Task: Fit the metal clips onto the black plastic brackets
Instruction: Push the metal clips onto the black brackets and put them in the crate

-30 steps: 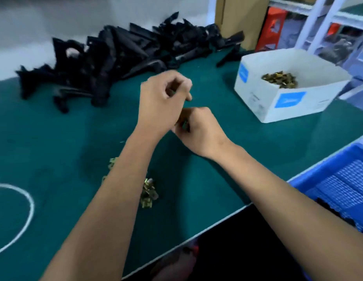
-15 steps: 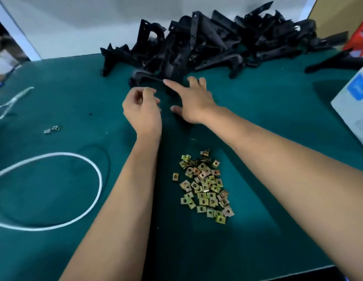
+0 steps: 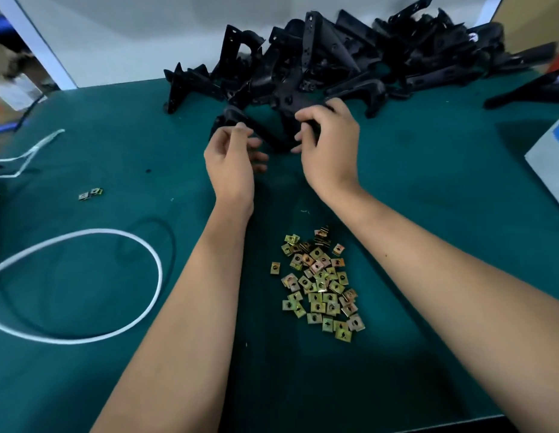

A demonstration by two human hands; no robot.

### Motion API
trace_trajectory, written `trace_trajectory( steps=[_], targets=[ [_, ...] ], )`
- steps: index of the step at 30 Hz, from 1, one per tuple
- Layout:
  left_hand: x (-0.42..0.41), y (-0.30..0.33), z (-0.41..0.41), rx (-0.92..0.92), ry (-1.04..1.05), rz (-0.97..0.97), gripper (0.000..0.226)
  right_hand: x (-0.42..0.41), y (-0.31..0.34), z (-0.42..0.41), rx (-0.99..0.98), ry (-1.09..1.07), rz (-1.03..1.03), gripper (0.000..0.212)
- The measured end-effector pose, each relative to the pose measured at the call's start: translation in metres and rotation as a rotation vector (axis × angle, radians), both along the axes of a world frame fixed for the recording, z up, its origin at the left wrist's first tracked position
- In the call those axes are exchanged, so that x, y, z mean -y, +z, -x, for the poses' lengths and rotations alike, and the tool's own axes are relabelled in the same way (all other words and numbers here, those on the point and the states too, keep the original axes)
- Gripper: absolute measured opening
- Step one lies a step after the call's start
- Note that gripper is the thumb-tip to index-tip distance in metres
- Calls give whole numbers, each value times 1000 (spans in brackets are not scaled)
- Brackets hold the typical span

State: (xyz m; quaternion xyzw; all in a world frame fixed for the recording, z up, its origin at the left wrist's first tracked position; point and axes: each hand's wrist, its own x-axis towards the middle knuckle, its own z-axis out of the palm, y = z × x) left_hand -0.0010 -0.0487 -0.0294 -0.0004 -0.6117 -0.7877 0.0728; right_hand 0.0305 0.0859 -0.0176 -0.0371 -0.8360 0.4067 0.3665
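at the near edge of the bracket pile, our right hand (image 3: 329,148) curled around one black bracket (image 3: 265,132), gripping its end. our left hand (image 3: 233,160) sat just beside it with thumb and forefinger pinched together; whether a clip lay between them we could not tell. behind stretched the pile of black brackets (image 3: 350,64), and nearer us, between our forearms, the loose metal clips (image 3: 322,282) lay on the green counter (image 3: 428,245). a white cord (image 3: 156,276) looped to the left, near two stray clips (image 3: 91,193).
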Motion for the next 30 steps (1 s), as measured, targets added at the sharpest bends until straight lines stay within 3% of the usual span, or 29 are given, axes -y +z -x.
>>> trace_trajectory(
  steps=[4,7,12,15,19,26,30],
  targets=[
    [0,3,-3,28,-256,-164,33,7,1,-38,-107,99,-390,22],
    [3,5,-3,105,-239,-353,38,6,3,-53,-67,255,-558,23],
    [16,8,3,188,-112,-541,18,-10,7,-72,37,397,-351,25],
    [26,8,5,200,-90,-585,16,-15,7,-81,287,548,-364,8],
    [33,9,2,249,-148,-731,16,-16,3,-82,559,660,-373,12],
    [29,16,-9,276,-514,-446,41,-16,-3,-81,510,629,-189,10],
    [21,14,-14,364,-536,-445,29,-19,-8,-76,427,531,-14,12]
  ],
)
